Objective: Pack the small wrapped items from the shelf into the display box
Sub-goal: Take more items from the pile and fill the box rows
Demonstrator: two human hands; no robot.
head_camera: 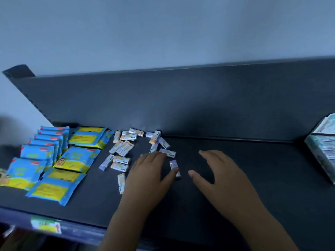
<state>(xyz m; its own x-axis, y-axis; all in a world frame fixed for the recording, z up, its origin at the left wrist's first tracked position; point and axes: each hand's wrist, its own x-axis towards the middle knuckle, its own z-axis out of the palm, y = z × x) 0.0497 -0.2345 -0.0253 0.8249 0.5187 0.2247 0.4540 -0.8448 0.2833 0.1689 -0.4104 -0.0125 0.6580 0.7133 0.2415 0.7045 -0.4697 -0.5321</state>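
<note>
Several small wrapped items (121, 147), orange-ended and purple-ended, lie scattered on the dark shelf (235, 178) left of centre. My left hand (149, 171) rests flat, palm down, at the right edge of this scatter, its thumb touching one purple item (174, 165). Fingers spread, my right hand (217, 171) hovers palm down over bare shelf to the right and holds nothing. The display box (324, 147), white and pale green, stands at the shelf's far right, partly cut off by the frame.
Blue and yellow sachet packs (54, 160) lie in rows and a loose pile at the shelf's left end. A dark back panel (181, 102) rises behind the shelf. A price label (46, 224) sits on the front edge.
</note>
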